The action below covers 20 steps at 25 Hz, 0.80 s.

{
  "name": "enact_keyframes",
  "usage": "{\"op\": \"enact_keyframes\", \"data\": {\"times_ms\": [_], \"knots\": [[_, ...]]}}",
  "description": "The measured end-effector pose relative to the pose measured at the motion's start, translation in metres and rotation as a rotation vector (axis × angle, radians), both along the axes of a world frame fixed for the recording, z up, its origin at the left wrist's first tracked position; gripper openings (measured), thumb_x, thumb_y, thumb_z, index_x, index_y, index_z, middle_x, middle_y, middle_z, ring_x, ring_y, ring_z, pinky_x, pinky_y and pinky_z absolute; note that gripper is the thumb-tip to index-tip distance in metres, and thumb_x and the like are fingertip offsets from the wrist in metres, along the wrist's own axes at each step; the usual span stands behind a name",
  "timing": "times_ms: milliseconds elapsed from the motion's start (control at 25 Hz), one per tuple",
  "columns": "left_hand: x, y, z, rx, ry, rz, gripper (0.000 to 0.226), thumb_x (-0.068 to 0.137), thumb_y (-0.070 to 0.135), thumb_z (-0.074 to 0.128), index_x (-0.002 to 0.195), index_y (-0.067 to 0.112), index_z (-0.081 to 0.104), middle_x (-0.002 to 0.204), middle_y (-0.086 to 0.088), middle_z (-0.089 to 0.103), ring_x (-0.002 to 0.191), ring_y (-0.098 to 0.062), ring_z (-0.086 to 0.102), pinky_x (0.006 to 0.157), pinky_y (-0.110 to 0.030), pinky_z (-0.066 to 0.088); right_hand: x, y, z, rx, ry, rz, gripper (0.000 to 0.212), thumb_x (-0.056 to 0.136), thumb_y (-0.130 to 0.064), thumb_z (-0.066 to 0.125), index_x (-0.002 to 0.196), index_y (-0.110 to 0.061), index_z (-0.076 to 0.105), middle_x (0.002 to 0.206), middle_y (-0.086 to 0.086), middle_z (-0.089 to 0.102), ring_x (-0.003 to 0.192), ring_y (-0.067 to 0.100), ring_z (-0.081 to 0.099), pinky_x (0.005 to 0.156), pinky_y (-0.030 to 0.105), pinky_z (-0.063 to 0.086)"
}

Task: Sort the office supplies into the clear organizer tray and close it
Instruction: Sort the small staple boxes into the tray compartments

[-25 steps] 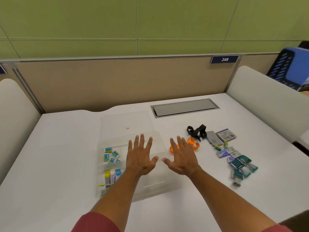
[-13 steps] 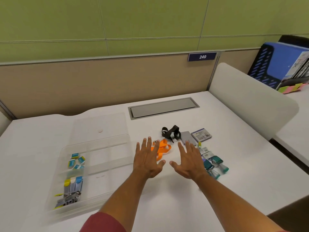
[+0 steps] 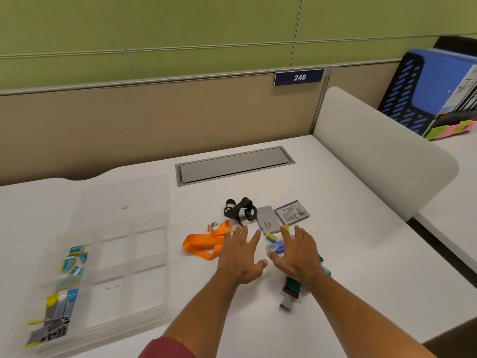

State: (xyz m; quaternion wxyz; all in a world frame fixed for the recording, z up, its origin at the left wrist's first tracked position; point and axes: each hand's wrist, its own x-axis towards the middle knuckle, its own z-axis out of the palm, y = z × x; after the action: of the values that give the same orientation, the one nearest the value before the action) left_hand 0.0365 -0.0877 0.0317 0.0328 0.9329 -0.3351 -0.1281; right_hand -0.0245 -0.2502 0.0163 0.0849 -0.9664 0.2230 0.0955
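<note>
The clear organizer tray (image 3: 144, 254) lies at the left of the white desk, its lid (image 3: 124, 195) folded back behind it. Small blue and yellow boxes (image 3: 73, 260) and clips (image 3: 55, 319) fill its left compartments. An orange lanyard (image 3: 206, 241), a black strap (image 3: 238, 211), a grey card (image 3: 268, 222), a purple-edged box (image 3: 291, 215) and small stampers (image 3: 291, 288) lie to the right. My left hand (image 3: 240, 257) hovers flat beside the lanyard. Fingers spread, my right hand (image 3: 296, 254) is over the small items and hides some of them.
A grey cable hatch (image 3: 235, 165) is set into the desk behind the supplies. A white side divider (image 3: 382, 153) bounds the desk on the right, a beige partition (image 3: 154, 120) at the back. Blue file holders (image 3: 433, 86) stand on the neighbouring desk.
Both hands have moved right, from above the tray to above the loose supplies. The view has turned right as well, so the tray now sits at the left.
</note>
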Motion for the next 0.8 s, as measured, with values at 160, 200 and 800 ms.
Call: {"op": "enact_keyframes", "data": {"times_ms": [160, 200, 800], "knots": [[0.002, -0.021, -0.007, 0.017, 0.053, -0.023, 0.075, 0.091, 0.062, 0.035, 0.152, 0.032, 0.004, 0.161, -0.011, 0.006, 0.148, -0.030, 0.000, 0.119, -0.049, 0.002, 0.008, -0.012, -0.003, 0.031, -0.010, 0.012, 0.085, 0.082, -0.074, 0.037, 0.152, -0.028, 0.020, 0.157, 0.017, 0.024, 0.146, 0.033, 0.019, 0.119, 0.047, 0.016], [0.004, -0.025, -0.008, 0.008, 0.064, -0.021, 0.073, 0.092, 0.061, 0.034, 0.152, 0.032, 0.005, 0.161, -0.011, 0.007, 0.148, -0.029, 0.001, 0.119, -0.049, 0.002, 0.010, -0.015, -0.003, 0.031, -0.019, 0.021, 0.083, 0.082, -0.073, 0.037, 0.151, -0.027, 0.024, 0.155, 0.016, 0.029, 0.144, 0.033, 0.022, 0.118, 0.047, 0.019], [0.013, -0.079, -0.027, -0.175, 0.034, 0.202, 0.040, 0.095, 0.040, 0.048, 0.130, 0.021, 0.048, 0.132, -0.007, 0.054, 0.115, -0.023, 0.051, 0.098, -0.036, 0.037, 0.023, -0.031, 0.007, 0.027, -0.265, -0.107, 0.028, 0.092, -0.036, 0.051, 0.111, -0.026, 0.069, 0.108, 0.001, 0.070, 0.108, 0.021, 0.052, 0.089, 0.039, 0.037]]}}
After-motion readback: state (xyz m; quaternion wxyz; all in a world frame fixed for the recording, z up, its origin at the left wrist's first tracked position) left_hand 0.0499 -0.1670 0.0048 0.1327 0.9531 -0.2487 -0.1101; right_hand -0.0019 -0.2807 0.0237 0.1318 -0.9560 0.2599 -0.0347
